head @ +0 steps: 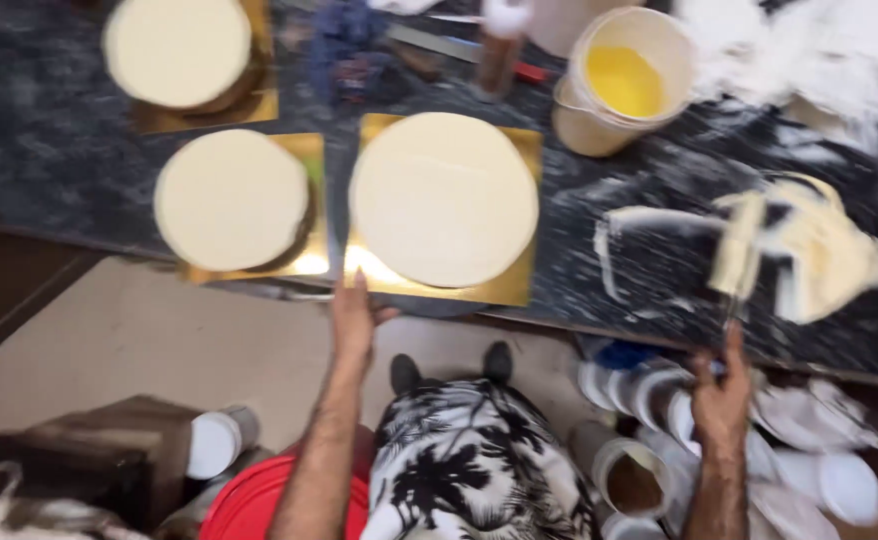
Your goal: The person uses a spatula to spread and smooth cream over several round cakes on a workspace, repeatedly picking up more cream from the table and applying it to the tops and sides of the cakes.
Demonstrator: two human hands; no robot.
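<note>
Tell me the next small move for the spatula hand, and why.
Probably carry the loaded spatula left over the big cake: the right hand holds it above cream smeared on the counter, and the left hand steadies the gold board.

Bare counter point(579, 250) between cakes point(444, 198) and cream point(809, 250) — bucket point(624, 80) blocks behind

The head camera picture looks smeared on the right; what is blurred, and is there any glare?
Head view: the right hand and its cream-coated spatula are motion-blurred; the whole frame is soft. Glare glints off the gold board by the left hand.
</note>
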